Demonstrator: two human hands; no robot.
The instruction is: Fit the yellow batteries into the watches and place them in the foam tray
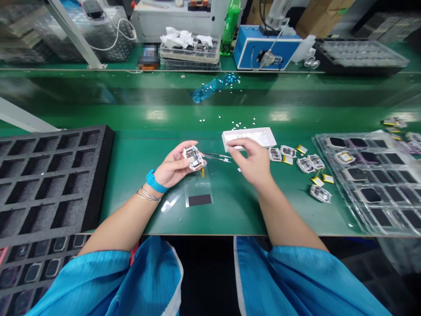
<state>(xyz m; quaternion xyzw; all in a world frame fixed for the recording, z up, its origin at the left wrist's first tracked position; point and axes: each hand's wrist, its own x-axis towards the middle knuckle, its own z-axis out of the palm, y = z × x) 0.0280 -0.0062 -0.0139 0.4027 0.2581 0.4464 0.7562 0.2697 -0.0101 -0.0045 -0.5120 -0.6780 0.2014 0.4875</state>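
Note:
My left hand (173, 166) is closed on a small square electronic module (194, 157) with a white frame, held just above the green table (230, 206). My right hand (251, 161) pinches a pair of thin metal tweezers (215, 157) whose tips point left toward the module. A white rectangular box (250, 137) lies just beyond my right hand. A clear film piece with a dark patch (198, 193) lies on the table under my hands.
Several loose modules (305, 164) with yellow tabs lie right of the box. A clear plastic tray (371, 184) with dark parts fills the right. A black foam grid tray (49, 175) sits at left. Beyond the green conveyor belt (210, 94) stand a blue machine (263, 48) and a green bottle (231, 22).

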